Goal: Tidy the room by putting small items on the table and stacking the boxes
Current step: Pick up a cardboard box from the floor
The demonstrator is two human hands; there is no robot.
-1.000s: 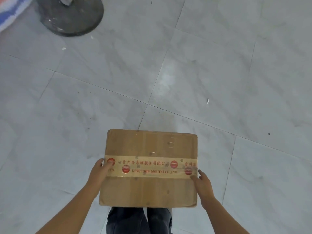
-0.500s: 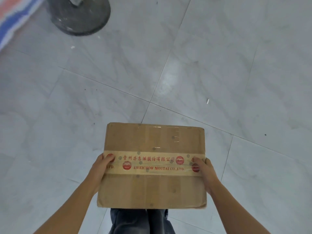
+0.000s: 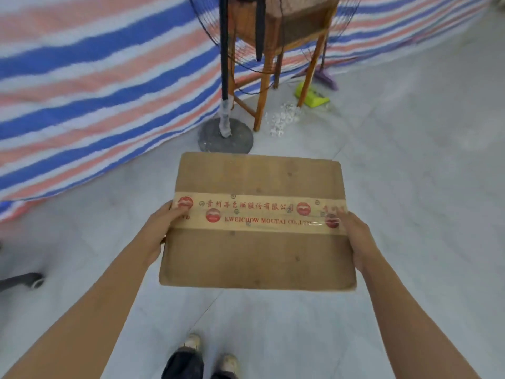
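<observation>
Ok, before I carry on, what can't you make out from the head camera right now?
- Underside of the box and the fingers beneath it, of the left hand and right hand: hidden by the box.
- Tops of the fan and wooden stand: cut off by the upper edge.
- White bits on the floor: too blurred to identify.
- Other boxes: none in frame.

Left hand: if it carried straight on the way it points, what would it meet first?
The left hand grips the taped brown cardboard box. Beyond that, its line heads toward the round grey fan base, though that sits lower on the floor, so probably nothing.
</observation>
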